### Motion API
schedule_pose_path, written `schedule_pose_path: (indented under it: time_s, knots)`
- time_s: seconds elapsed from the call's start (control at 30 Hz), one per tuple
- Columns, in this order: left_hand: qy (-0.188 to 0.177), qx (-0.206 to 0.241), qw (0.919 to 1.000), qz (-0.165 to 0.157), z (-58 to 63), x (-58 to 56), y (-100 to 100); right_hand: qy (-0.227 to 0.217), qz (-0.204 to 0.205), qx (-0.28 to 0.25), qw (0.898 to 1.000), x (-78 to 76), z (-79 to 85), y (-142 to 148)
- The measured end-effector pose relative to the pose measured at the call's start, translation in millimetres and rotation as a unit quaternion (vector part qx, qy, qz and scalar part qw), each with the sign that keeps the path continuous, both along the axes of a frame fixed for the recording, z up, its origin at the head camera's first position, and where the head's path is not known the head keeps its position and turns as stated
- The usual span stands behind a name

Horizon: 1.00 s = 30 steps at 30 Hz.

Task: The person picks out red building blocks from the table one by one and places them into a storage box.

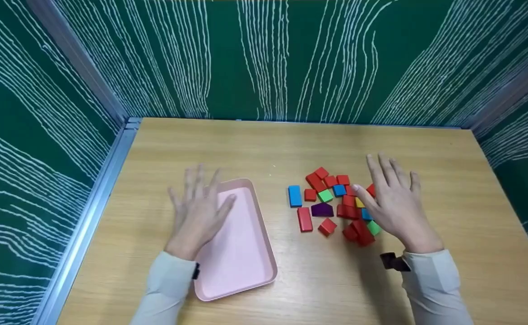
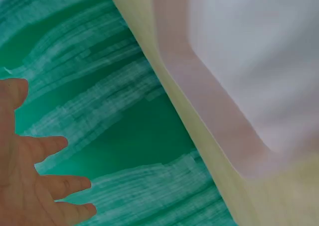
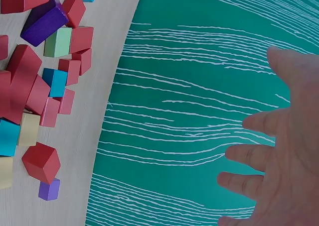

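Observation:
My left hand (image 1: 198,216) is spread over the left side of a pink tray (image 1: 237,253), with nothing held. In the left wrist view its fingers (image 2: 50,149) are apart and straight. My right hand (image 1: 397,207), also spread and holding nothing, hovers at the right end of a loose group of coloured blocks. Among them are a purple block (image 1: 322,210), a blue block (image 1: 294,196), a green block (image 1: 325,195) and several red ones, such as a red block (image 1: 305,220). The hand hides part of the group; the right wrist view also shows a small violet cube (image 3: 49,189).
Everything stands on a wooden table (image 1: 264,149). A green wall (image 1: 223,58) with white wavy lines rises behind it, with similar panels at both sides. A metal rail (image 1: 88,216) runs along the table's left edge.

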State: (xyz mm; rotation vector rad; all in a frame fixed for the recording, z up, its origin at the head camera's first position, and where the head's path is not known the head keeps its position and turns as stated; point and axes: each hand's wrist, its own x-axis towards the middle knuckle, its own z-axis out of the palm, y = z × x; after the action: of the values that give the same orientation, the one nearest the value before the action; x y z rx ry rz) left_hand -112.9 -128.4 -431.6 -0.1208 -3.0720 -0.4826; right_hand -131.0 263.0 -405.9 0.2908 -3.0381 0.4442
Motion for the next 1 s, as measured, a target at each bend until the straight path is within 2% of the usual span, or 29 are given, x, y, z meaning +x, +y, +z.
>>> schedule_pose_path:
  time_s: [0.2,0.33,0.47,0.6,0.7,0.83,1.0]
  knots:
    - [-0.005,0.008,0.9998,0.016,-8.4,-1.3,-18,0.004,-0.011,0.002,1.000,3.4,-2.8,10]
    - [-0.012,0.004,0.9996,0.027,-20.2,-2.1,-25,0.001,-0.007,-0.004,1.000,4.2,-6.2,10]
    - [-0.034,0.004,0.9985,0.043,-43.1,-1.5,-34,0.001,-0.006,-0.007,1.000,4.5,-8.6,9]
    - [-0.081,0.011,0.9940,0.072,-70.2,2.6,-44,-0.003,-0.004,-0.006,1.000,3.7,-12.2,8]
    - [-0.116,0.024,0.9884,0.095,-84.3,6.7,-50,-0.008,-0.002,-0.008,1.000,2.4,-14.6,7]
    - [-0.143,0.037,0.9828,0.111,-93.8,9.1,-56,-0.009,0.001,-0.012,1.000,0.8,-15.6,7]
    - [-0.166,0.054,0.9761,0.129,-97.8,8.2,-56,-0.009,0.001,-0.016,1.000,0.1,-16.8,8]
